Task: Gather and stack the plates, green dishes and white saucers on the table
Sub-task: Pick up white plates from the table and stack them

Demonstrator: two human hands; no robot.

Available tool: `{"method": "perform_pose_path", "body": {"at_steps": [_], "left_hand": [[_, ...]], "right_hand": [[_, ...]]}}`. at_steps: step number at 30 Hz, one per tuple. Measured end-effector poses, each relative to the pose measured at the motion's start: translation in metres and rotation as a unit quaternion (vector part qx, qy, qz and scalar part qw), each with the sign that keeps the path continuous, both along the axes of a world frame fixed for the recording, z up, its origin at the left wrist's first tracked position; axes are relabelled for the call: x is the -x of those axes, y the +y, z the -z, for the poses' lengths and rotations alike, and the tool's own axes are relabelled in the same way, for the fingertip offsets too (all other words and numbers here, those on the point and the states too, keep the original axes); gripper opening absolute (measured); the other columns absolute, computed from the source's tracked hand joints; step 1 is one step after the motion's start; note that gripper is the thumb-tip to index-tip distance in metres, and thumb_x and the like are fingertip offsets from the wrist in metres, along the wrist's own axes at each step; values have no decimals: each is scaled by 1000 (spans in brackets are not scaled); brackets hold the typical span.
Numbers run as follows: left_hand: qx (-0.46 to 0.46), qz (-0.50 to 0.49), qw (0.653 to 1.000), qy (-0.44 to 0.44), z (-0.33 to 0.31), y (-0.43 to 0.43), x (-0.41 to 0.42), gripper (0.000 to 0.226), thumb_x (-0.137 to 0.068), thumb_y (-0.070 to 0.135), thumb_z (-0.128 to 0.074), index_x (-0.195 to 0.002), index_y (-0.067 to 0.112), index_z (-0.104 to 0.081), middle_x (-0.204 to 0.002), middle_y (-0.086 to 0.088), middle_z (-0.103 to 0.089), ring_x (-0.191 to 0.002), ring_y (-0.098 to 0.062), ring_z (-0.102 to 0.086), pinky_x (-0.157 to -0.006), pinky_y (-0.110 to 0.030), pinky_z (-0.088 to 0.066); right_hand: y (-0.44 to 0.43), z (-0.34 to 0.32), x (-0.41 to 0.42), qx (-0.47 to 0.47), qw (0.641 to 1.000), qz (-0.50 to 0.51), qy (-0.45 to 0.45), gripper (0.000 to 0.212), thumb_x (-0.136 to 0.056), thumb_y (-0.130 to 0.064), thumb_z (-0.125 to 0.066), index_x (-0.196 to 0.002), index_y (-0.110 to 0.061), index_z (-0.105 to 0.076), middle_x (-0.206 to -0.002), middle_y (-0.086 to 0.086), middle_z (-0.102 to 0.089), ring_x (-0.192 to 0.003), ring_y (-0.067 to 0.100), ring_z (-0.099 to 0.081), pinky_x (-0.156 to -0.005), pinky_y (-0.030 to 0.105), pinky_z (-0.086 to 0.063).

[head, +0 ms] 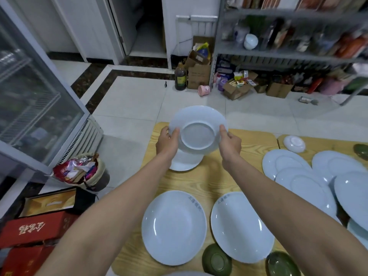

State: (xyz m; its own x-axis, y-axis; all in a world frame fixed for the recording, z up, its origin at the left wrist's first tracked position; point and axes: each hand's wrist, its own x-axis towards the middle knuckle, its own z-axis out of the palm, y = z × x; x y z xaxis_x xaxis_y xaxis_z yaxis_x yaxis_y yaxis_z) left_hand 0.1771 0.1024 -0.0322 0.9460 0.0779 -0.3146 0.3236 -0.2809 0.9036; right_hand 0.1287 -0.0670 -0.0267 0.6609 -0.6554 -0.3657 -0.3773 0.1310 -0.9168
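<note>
Both my hands hold a white plate (197, 126) tilted up above the far left of the wooden table (201, 182), its underside facing me. My left hand (168, 141) grips its left rim and my right hand (230, 143) grips its right rim. Below it another white plate (184, 161) lies on the table. Two white plates (174, 227) (242, 226) lie near me. Overlapping plates (304, 177) crowd the right side. An upturned white saucer (294, 143) sits at the far right. Green dishes (217, 259) (282, 264) lie upside down at the near edge, another green dish (361, 152) at far right.
A glass-door fridge (35, 100) stands at left, with a full rubbish bin (83, 172) and red boxes (31, 232) on the floor beside the table. Metal shelving (288, 36) with goods, cardboard boxes (199, 74) and an oil bottle (180, 77) stand beyond on the tiled floor.
</note>
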Motion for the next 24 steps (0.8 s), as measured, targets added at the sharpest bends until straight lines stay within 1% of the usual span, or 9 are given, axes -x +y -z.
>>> {"method": "perform_pose_path", "body": {"at_steps": [3, 6, 9, 12, 14, 16, 18, 20, 24], "left_hand": [[60, -8, 998, 9, -6, -7, 1, 44, -96, 58, -46, -129, 30, -50, -121, -2, -60, -99, -21, -54, -89, -36, -46], [143, -18, 989, 37, -10, -9, 3, 31, -95, 62, -45, -112, 37, -51, -104, 16, -53, -103, -19, -58, -100, -34, -47], [215, -10, 975, 61, -13, -7, 6, 26, -99, 52, -49, -117, 34, -51, -124, 10, -50, -108, -21, -64, -88, -23, -51], [255, -17, 964, 80, -9, -2, 8, 36, -101, 28, -54, -137, 22, -51, -141, 1, -48, -107, -24, -66, -91, -25, -52], [258, 7, 963, 80, -5, 3, 9, 44, -103, 10, -49, -146, 17, -46, -143, -3, -51, -109, -24, -64, -88, -26, -54], [228, 43, 971, 62, -2, 7, 12, 47, -101, 0, -46, -145, 17, -49, -142, -3, -55, -117, -23, -61, -83, -26, -57], [210, 52, 975, 51, 2, 10, 14, 51, -100, -3, -47, -147, 16, -46, -144, 1, -53, -122, -22, -58, -85, -29, -57], [204, 53, 976, 48, 5, 13, 15, 52, -100, -3, -48, -149, 14, -43, -147, 2, -51, -123, -21, -57, -86, -29, -57], [168, 81, 982, 33, 13, 15, 15, 46, -100, 3, -51, -143, 18, -51, -144, 2, -53, -120, -23, -59, -91, -33, -56]], "right_hand": [[-4, -6, 4, -84, 994, 47, -44, 38, -91, -53, -62, -73, -20, -65, -82, -8, -67, -83, 13, -65, -82, 31, -52], [-4, -11, 7, -128, 986, 78, -68, 34, -88, -52, -67, -71, -24, -62, -81, -12, -63, -76, 4, -63, -83, 29, -55], [-6, -10, 8, -147, 982, 98, -68, 35, -89, -36, -73, -68, -14, -56, -82, -4, -60, -76, 10, -63, -81, 27, -59], [-8, -6, 11, -145, 984, 86, -53, 23, -91, -8, -63, -71, -9, -53, -88, 8, -60, -79, 19, -60, -88, 37, -59], [-11, -3, 16, -116, 992, 52, -24, 18, -89, 3, -53, -78, -9, -58, -96, 11, -66, -82, 22, -61, -94, 47, -55], [-15, 0, 23, -103, 994, 18, -14, 26, -86, 11, -50, -94, -10, -64, -108, 15, -69, -92, 28, -65, -92, 51, -56], [-17, 1, 29, -121, 992, -15, -23, 44, -85, 13, -58, -123, -9, -62, -105, 8, -68, -95, 31, -70, -79, 47, -61], [-15, 0, 34, -161, 986, -35, -34, 63, -85, 13, -64, -142, -9, -49, -107, 8, -65, -81, 26, -72, -64, 39, -63], [-13, 1, 36, -195, 980, -14, -42, 75, -84, 18, -62, -149, -13, -42, -125, 15, -60, -82, 29, -72, -67, 45, -63]]}}
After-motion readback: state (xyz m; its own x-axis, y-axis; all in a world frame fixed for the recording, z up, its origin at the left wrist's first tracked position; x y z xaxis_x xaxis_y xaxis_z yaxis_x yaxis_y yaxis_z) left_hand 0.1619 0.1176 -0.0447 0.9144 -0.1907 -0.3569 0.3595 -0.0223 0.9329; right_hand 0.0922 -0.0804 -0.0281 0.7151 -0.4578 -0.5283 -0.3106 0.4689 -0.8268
